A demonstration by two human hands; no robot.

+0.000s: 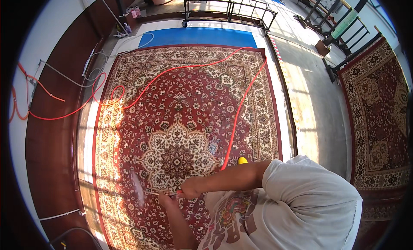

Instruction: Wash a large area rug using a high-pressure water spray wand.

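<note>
My right hand (190, 188) is closed round the red rear part of a thin spray wand (151, 192). Just ahead of it, my left hand (167, 200) grips the same wand nearer its tip. The wand points left, and a whitish streak of spray (137, 189) shows beyond its tip, over the carpet. Under both hands lies a large red patterned carpet (198, 103) with a cream floral border and a central medallion. A red hose (235, 123) runs over the carpet and passes out of sight behind my right forearm. My fingers hide most of the wand's grip.
The hose loops at the carpet's left, near a dark red wall panel (51, 121). Beyond the far edge lie a blue mat (202, 36) and a black wheeled frame (230, 11). Another patterned carpet (376, 116) hangs at right. A yellow shoe tip (242, 160) shows by my arm.
</note>
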